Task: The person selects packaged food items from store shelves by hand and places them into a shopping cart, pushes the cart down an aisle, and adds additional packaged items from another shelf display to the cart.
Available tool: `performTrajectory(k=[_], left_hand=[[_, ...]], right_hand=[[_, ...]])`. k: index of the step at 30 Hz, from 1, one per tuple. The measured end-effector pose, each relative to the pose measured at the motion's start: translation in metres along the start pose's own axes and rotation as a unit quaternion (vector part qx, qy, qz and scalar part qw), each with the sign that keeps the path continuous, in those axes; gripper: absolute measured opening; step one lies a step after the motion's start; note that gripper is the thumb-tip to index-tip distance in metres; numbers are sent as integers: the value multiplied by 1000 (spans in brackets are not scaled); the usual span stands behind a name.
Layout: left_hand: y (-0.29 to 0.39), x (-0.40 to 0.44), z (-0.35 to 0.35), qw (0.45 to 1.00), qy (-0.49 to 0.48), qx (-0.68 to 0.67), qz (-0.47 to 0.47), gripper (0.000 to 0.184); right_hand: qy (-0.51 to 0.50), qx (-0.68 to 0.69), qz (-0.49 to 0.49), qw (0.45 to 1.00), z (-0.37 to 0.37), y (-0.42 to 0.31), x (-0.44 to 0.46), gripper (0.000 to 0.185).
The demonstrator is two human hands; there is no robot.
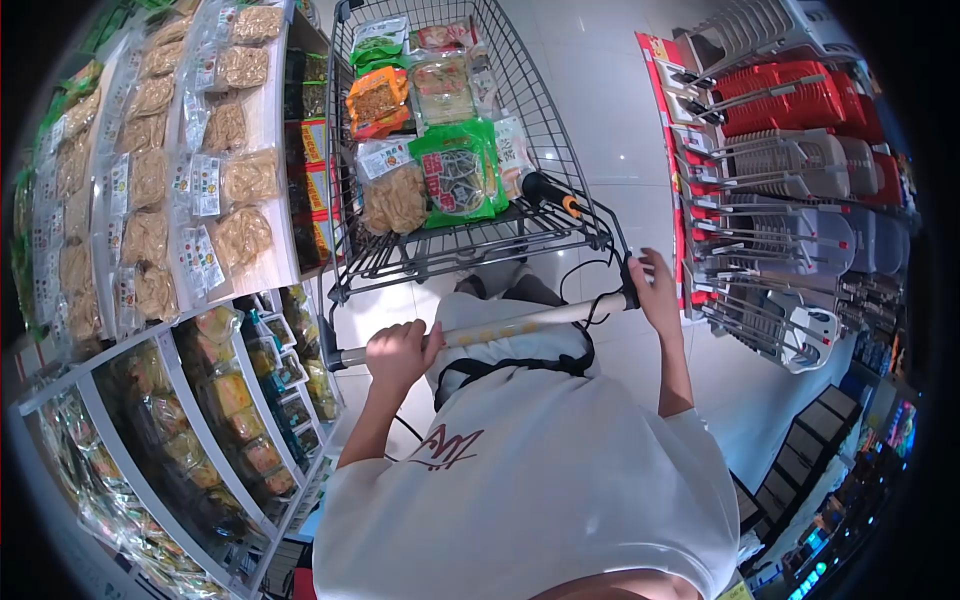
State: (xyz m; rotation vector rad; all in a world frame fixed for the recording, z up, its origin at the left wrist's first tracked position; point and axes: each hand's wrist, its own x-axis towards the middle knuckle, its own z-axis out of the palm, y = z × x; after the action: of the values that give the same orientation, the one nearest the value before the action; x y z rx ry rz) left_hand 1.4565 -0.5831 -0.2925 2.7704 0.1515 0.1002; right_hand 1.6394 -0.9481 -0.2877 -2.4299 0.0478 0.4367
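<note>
A black wire shopping cart (pixel 548 95) stands in front of me, its pale handlebar (pixel 510 325) running across my waist. My left hand (pixel 398 353) is wrapped round the bar near its left end. At the other end, my right hand (pixel 655 288) curls its fingers against the black corner of the handle. Inside the cart lie a green bag (pixel 462 172), an orange bag (pixel 379 102), a clear pack of tan dried food (pixel 395 190) and several other packages. A black cylinder with an orange band (pixel 550 194) rests at the cart's near right corner.
To the left, a shelf (pixel 262 190) carries rows of clear packs of tan dried food, with lower racks (pixel 235 405) of packaged goods nearer me. On the right stand stacks of grey and red plastic baskets (pixel 780 100) with metal handles. Pale tiled floor (pixel 612 130) lies between.
</note>
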Motion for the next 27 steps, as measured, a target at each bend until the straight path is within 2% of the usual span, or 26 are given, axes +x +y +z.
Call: performTrajectory(k=[1,3,4,8,11,14,17,27], left_hand=[[3,3,1,1000,17,5,-10,33],[3,5,5,999,43,18,24,33],[5,7,5,997,57,25,39,33],[19,14,11,999,42,18,16,34],[37,21,22,997,65,46,-13,33],[58,32,33,993,93,50,-51,35],[80,49,41,991,98,55,-76,33],[121,135,75,987,120,47,-99,32]], right_hand=[[-69,120,94,986,2,9,1,40],[-197,270,185,924,6,13,2,52],[-174,281,175,927,11,17,3,51],[-211,260,139,932,1,26,24,47],[-186,220,116,951,0,43,50,43],[-175,261,105,943,-7,54,78,43],[-178,205,78,959,-27,50,107,44],[-194,143,47,970,-62,47,249,46]])
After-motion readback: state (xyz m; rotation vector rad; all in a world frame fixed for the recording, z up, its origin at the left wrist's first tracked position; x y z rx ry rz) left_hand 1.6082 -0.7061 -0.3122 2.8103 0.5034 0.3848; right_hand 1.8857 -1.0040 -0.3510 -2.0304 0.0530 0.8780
